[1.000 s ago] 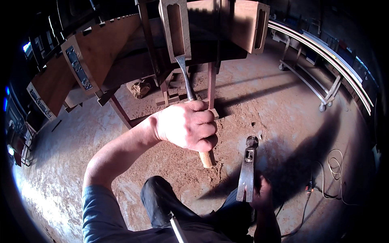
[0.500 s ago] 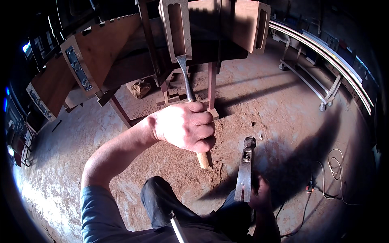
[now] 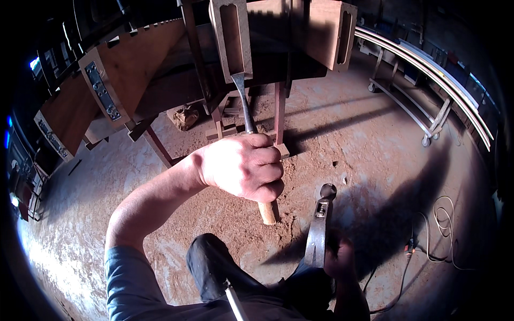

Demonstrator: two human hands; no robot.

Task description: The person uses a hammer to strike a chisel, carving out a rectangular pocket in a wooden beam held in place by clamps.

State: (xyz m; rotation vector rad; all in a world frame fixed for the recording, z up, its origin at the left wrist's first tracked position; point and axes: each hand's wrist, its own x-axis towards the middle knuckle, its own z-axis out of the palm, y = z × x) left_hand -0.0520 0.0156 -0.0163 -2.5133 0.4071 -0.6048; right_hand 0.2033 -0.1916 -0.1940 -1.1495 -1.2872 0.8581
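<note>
- Chisel point(image 3: 244, 101): blade tip at lower end of slotted post point(image 3: 246, 56); could skid or split the rim if badly angled.
- Left hand point(image 3: 243, 167): wrapped round chisel handle; a glancing blow could catch its knuckles.
- Hammer point(image 3: 317, 230): apart from chisel, claw bodyward.
- Right hand point(image 3: 341, 259): grasping hammer, shadowed; slack grip could twist the head.

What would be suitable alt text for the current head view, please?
The left hand grips a chisel that reaches the near end of a slotted wooden piece; the right hand holds a claw hammer over a debris-strewn floor.
</note>
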